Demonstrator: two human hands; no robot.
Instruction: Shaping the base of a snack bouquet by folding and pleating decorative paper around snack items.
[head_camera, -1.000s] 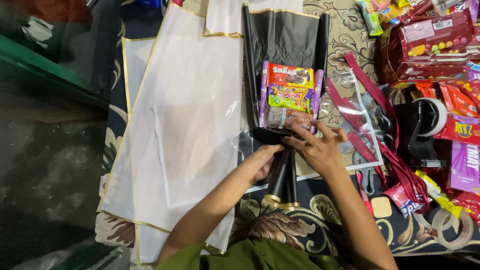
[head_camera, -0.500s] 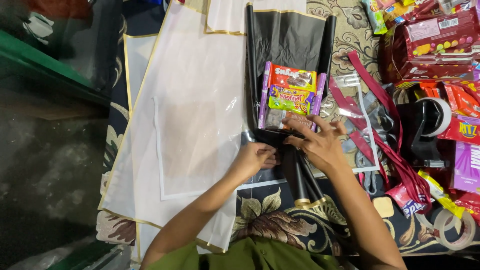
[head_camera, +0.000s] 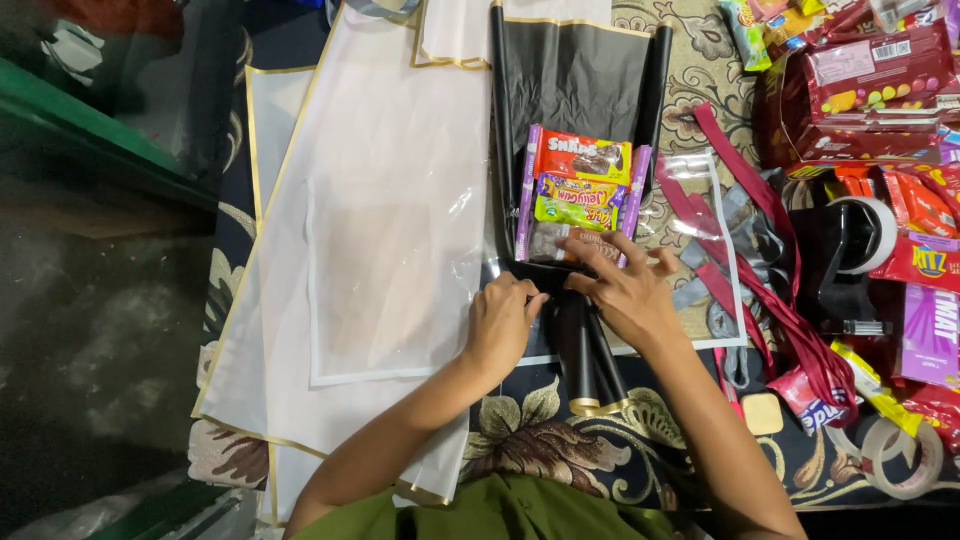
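where the black wrapping sheet narrows into a gathered stem, the left hand pinches its fold, fingers together on it; the right hand presses the same sheet, fingers spread; snack packets lie on the sheet just above both hands; a tape dispenser sits well right of it.

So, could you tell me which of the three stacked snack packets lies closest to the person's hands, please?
The brown packet at the bottom of the stack: the right hand has its fingertips on it, while the yellow-green packet and red packet lie farther up.
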